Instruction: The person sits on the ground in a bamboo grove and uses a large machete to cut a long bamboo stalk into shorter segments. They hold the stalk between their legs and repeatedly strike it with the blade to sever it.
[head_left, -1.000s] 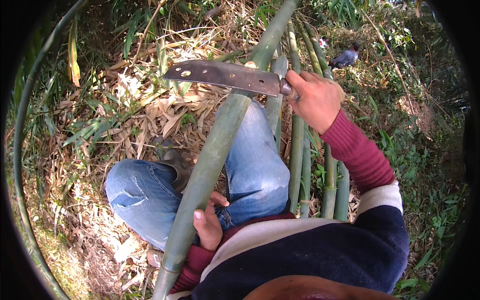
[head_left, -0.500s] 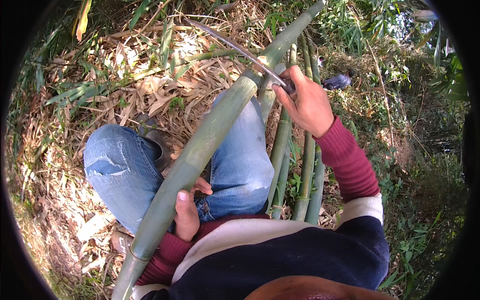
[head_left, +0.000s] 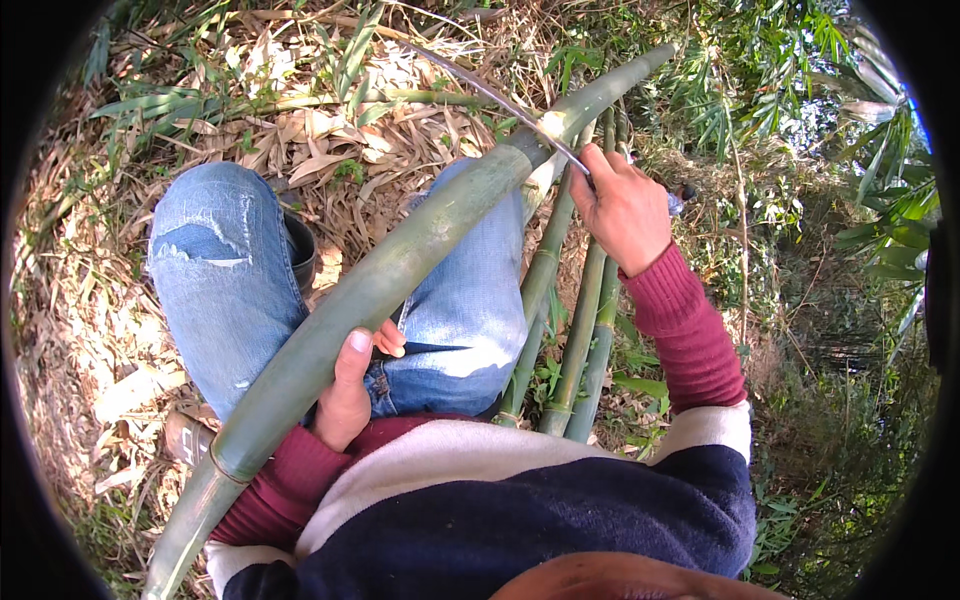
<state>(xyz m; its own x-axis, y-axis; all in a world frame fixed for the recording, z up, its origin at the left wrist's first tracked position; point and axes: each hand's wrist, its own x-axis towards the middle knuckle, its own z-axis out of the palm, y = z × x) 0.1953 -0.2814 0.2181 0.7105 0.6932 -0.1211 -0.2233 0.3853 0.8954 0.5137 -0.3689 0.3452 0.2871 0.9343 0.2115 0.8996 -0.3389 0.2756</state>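
Hands at a thick green bamboo pole point(head_left: 400, 270) lying slantwise across the person's denim-clad knees.

Nearest, the left hand point(head_left: 345, 395) grips the pole's lower stretch, thumb up along the stem and fingers wrapped under it. The pole runs from lower left up to upper right, over the blue jeans point(head_left: 225, 290). Farther up, the right hand point(head_left: 625, 205) is closed round the handle of a long blade point(head_left: 490, 95), whose edge meets the pole's upper part. Beside the right knee, thinner bamboo stems point(head_left: 580, 330) stand close together. Dry leaves point(head_left: 330, 130) cover the ground beyond.
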